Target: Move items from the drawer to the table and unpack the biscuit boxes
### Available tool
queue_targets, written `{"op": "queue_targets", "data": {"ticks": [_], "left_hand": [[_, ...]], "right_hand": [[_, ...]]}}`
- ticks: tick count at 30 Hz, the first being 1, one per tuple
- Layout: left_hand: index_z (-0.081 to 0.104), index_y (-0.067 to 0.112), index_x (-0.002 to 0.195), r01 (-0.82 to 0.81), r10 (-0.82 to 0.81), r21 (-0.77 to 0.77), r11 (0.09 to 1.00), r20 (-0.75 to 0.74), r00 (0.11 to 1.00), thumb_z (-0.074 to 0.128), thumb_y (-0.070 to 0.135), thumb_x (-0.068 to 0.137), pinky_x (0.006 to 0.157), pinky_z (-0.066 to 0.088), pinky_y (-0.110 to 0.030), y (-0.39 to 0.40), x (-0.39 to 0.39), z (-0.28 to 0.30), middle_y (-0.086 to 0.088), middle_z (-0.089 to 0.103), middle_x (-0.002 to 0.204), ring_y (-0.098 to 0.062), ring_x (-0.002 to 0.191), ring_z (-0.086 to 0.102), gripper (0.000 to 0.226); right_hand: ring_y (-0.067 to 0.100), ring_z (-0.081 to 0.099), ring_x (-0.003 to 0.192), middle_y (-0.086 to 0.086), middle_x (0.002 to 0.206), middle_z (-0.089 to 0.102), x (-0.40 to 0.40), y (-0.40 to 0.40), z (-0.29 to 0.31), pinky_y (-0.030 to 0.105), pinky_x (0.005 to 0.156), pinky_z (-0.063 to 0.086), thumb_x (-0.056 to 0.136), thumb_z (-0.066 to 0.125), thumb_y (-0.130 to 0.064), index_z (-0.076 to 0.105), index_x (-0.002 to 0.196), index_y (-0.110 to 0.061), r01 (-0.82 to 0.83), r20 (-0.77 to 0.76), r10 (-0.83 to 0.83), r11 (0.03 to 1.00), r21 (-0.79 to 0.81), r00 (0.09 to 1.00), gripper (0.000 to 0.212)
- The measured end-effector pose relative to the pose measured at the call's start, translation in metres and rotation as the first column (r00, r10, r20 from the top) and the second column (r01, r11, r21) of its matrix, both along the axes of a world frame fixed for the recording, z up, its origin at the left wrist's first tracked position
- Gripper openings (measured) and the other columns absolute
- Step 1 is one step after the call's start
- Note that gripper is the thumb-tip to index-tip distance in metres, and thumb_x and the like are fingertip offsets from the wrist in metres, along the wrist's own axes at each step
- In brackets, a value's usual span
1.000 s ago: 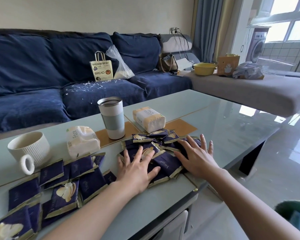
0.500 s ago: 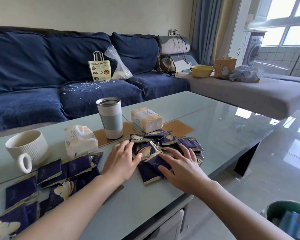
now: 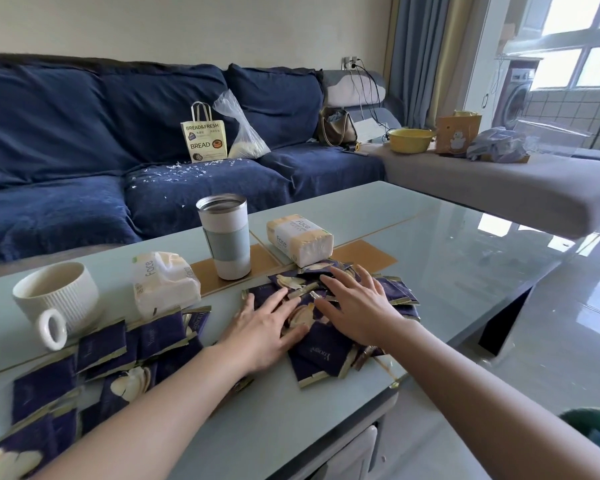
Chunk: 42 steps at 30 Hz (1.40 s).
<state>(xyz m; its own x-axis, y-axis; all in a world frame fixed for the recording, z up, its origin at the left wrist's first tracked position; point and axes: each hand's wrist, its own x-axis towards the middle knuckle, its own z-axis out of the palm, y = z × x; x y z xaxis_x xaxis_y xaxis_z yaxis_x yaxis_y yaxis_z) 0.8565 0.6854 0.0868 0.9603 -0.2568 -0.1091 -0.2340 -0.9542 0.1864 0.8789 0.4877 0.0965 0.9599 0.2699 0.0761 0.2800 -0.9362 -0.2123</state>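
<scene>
Biscuit packets (image 3: 321,355) lay heaped near the front edge of the surface (image 3: 447,237), left hand (image 3: 264,330) and right hand (image 3: 357,306) flat on them, fingers straight, gripping nothing; likely light, slippery, crushable, so pinch the sealed edges.

Bright daylight comes in from the window (image 3: 575,39) at upper right, which is blown out to near white. The glossy desk (image 3: 430,244) reflects pale glare patches along its right side, and the floor (image 3: 568,323) shines too. Soft shadows sit under the left hand (image 3: 260,327) and right hand (image 3: 357,303). Wide-angle distortion bends the curtain (image 3: 420,57) and the desk edges. The wrappers (image 3: 42,403) at lower left are slightly blurred; the centre is sharp.
</scene>
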Motion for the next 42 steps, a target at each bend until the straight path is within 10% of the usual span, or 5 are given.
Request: {"op": "queue_targets", "data": {"ticks": [8,16,25,31,42], "left_hand": [[0.009,0.045,0.151,-0.069,0.067,0.091,0.994,0.018,0.998,0.018,0.075,0.088,0.118,0.016,-0.053,0.001,-0.01,-0.001,0.006,-0.003,0.164,-0.041,0.148,0.002,0.07],[0.004,0.038,0.154,-0.153,0.151,0.13,0.98,0.02,0.988,0.014,0.075,0.088,0.119,0.008,-0.051,-0.002,-0.015,0.0,-0.003,-0.004,0.165,-0.043,0.148,-0.003,0.076],[0.002,0.042,0.154,-0.128,0.127,0.063,0.99,0.015,0.992,0.016,0.067,0.094,0.119,0.006,-0.05,0.004,-0.023,0.0,0.004,-0.007,0.164,-0.036,0.149,-0.01,0.066],[0.012,0.04,0.154,-0.054,0.055,-0.021,0.998,0.087,0.995,0.019,0.066,0.095,0.12,0.013,-0.044,0.016,-0.03,-0.001,0.008,0.005,0.164,-0.025,0.151,-0.001,0.064],[0.038,0.024,0.147,-0.024,0.042,-0.064,0.998,0.297,0.954,0.04,0.036,0.099,0.116,0.026,-0.032,0.022,-0.048,0.01,0.006,0.038,0.153,-0.016,0.143,0.027,0.049]], "right_hand": [[0.031,-0.004,0.149,-0.012,0.162,0.015,0.006,0.01,-0.003,0.053,0.119,-0.002,0.095,0.02,-0.068,0.026,0.15,-0.041,0.0,-0.098,-0.003,1.0,-0.026,0.995,0.062],[0.033,0.028,0.133,-0.001,0.138,0.049,0.0,0.004,0.003,0.05,0.112,0.019,0.093,0.025,-0.068,0.052,0.131,-0.031,0.009,0.031,-0.009,1.0,-0.024,0.999,0.059],[0.028,0.034,0.127,0.004,0.136,0.042,0.001,0.013,0.008,0.044,0.107,0.033,0.097,0.032,-0.057,0.053,0.13,-0.023,0.02,0.09,-0.027,0.997,0.073,0.996,0.052],[0.037,0.038,0.129,0.008,0.143,0.038,-0.011,0.007,0.006,0.057,0.106,0.033,0.096,0.03,-0.061,0.043,0.134,-0.021,0.141,0.006,-0.142,0.986,0.086,0.99,0.057],[0.027,0.037,0.132,0.005,0.139,0.046,-0.041,0.004,0.023,0.037,0.108,0.034,0.101,0.039,-0.043,0.046,0.136,-0.015,-0.024,0.034,0.018,0.979,0.201,0.999,0.045]]}}
